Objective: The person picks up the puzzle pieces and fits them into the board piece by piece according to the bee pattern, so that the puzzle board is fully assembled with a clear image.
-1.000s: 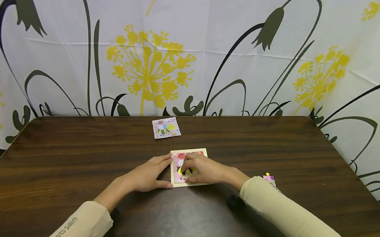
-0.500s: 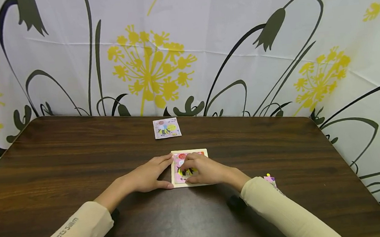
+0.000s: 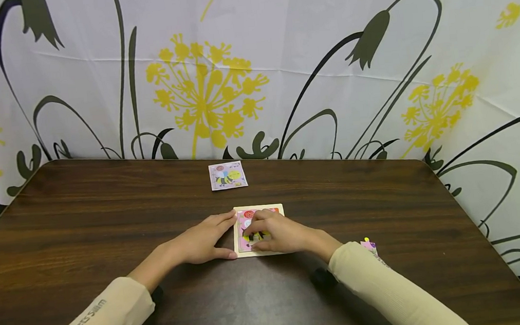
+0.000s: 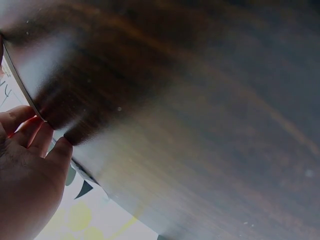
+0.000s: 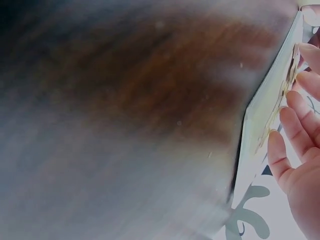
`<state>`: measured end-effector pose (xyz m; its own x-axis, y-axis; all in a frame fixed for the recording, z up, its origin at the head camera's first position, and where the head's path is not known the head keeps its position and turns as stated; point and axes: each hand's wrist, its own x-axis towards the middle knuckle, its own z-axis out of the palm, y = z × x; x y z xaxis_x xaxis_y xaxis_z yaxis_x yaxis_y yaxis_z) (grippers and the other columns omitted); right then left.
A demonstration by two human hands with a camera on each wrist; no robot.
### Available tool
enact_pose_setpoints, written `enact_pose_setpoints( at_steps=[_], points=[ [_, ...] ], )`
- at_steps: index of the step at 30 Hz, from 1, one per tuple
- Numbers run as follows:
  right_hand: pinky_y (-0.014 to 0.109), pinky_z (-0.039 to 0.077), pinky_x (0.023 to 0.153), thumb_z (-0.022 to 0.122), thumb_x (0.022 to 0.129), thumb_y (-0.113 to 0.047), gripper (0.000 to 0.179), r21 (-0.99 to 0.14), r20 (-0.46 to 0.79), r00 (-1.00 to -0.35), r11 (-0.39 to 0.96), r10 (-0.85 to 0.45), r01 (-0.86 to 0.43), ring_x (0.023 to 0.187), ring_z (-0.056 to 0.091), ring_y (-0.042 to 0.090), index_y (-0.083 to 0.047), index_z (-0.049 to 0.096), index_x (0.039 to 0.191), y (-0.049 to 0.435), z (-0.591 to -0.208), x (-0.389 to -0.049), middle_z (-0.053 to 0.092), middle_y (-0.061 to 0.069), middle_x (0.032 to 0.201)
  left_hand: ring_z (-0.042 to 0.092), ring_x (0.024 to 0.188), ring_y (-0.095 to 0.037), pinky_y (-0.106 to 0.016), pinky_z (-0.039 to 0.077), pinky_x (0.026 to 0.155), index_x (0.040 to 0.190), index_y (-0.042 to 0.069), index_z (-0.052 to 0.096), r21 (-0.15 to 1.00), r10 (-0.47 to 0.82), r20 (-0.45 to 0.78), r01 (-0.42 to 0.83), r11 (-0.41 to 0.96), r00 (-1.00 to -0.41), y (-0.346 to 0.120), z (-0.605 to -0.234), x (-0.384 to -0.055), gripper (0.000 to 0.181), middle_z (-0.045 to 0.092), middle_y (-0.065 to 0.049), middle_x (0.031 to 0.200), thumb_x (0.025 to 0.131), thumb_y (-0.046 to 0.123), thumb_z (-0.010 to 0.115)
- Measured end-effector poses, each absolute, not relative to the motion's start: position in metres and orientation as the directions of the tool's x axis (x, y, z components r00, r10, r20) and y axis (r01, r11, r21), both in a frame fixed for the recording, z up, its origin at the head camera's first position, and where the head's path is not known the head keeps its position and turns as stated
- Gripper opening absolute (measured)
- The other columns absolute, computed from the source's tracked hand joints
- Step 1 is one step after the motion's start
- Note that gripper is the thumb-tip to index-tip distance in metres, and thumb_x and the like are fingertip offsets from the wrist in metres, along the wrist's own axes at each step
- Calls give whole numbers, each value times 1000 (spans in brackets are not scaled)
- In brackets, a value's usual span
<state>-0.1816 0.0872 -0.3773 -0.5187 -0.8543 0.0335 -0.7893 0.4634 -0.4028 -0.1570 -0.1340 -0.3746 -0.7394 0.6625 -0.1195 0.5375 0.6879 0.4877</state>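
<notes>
A square jigsaw puzzle with a bee picture sits in a pale wooden tray [image 3: 236, 237] near the table's middle. Beside its left edge lies my left hand [image 3: 197, 240], fingertips at the upper left corner and thumb at the lower left. My right hand [image 3: 277, 231] is over the tray's right part, its bent fingertips and thumb on the bee pieces [image 3: 247, 243]. It covers much of the picture, and whether a piece is pinched there is hidden. The right wrist view shows those fingers [image 5: 295, 127] along the tray's surface [image 5: 257, 132].
A square bee picture card [image 3: 228, 175] lies behind the tray. A pink and purple puzzle piece [image 3: 368, 246] shows by the right sleeve [image 3: 381, 276], which hides whatever is under it. A flowered cloth [image 3: 296, 40] hangs beyond the table's back edge.
The right index finger has shifted slightly over the bee, and the thumb has drawn a little to the left. The left hand, tray and card stay in place.
</notes>
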Motion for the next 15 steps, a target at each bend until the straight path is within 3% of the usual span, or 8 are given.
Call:
enact_pose_setpoints(
  at_steps=[15],
  points=[
    [24, 39, 79, 69, 82, -17, 31, -380, 21, -521, 475, -854, -794, 88, 47, 15, -6, 66, 110, 86, -378, -182, 56, 4, 97, 25, 130, -38, -51, 26, 101, 138, -7, 31, 493, 664, -118, 537, 685, -739, -134, -375, -157, 77, 24, -21, 145, 85, 37, 64]
  ],
)
